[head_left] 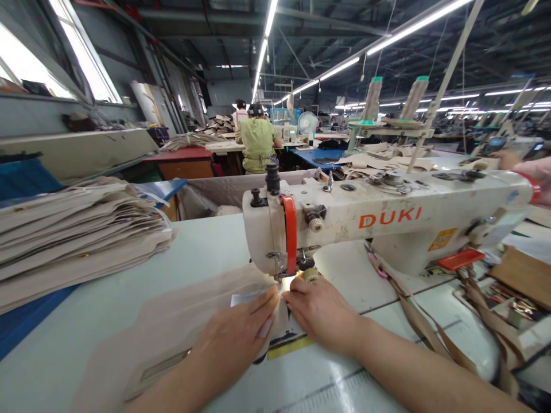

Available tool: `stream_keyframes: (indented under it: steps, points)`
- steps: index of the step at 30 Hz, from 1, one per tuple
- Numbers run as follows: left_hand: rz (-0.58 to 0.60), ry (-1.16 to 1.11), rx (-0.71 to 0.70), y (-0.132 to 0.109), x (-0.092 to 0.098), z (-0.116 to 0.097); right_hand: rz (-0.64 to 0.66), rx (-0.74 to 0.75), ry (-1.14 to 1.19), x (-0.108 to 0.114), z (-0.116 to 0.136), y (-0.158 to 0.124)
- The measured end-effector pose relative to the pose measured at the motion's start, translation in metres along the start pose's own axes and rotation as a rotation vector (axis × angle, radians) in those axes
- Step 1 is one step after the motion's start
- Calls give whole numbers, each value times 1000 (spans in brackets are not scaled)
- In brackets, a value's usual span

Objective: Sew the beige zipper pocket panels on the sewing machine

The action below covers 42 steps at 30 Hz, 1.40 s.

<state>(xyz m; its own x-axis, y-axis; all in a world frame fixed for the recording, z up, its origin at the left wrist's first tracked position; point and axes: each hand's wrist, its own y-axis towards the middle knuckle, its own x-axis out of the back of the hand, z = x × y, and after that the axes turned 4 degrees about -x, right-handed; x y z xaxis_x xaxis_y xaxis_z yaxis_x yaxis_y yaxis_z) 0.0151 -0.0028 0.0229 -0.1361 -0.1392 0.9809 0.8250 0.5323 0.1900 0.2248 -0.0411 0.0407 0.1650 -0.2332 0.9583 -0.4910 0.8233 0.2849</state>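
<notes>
A white sewing machine (336, 212) lettered "DUKI" stands before me, with a lit needle area low at its left end. Beige fabric (193, 304) lies on the pale tabletop and runs up to the needle area. My left hand (235, 332) rests on this fabric, fingers stretched out and close together, beside a small whitish patch (243, 298). To the right of the needle, my right hand (321, 312) has its fingers bent and pressed together at the fabric's edge. The two hands' fingertips nearly meet under the machine head; the needle tip is hard to see.
Stacked beige fabric pieces (81, 235) lie at the left. Scissors (376, 261) and tan straps (417, 310) lie right of the machine, near a tray of small metal parts (520, 312). Thread cones (372, 100) stand behind. A person in green (258, 140) is farther back.
</notes>
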Motion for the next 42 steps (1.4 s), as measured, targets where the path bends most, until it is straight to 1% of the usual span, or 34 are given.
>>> stream_keyframes:
  steps: [7, 11, 16, 22, 26, 28, 31, 34, 37, 39, 41, 42]
  points:
    - [-44, -48, -10, -2, -3, 0, 2, 5, 10, -2, 0, -1]
    - [-20, -28, -6, -2, -1, -1, 7, -18, 26, -2, 0, -4]
    - [-25, -54, -5, 0, 1, 1, 8, -13, 36, -2, 0, -3]
    - [26, -10, 17, 10, 4, 7, -22, -15, 43, -4, 0, -4]
    - [29, 6, 20, 17, 5, 11, -32, -30, 31, -3, 1, -4]
    - [36, 11, 35, 16, 5, 11, -32, -30, 37, -3, 1, -4]
    - [35, 10, 53, 1, 6, 8, -66, -11, 79, -4, 2, -6]
    - [-8, -40, 39, -28, 8, 0, -134, 25, 162, -6, 3, -8]
    - [-72, -90, -5, -56, 15, -8, -166, 82, 237, -8, 4, -9]
    - [-190, -77, 29, -70, 25, -11, -172, 111, 267, -9, 4, -10]
    - [-332, -40, 138, -85, 38, -9, -174, 118, 284, -8, 4, -11]
    - [-381, -22, 205, -95, 43, -7, -176, 114, 289, -8, 4, -12]
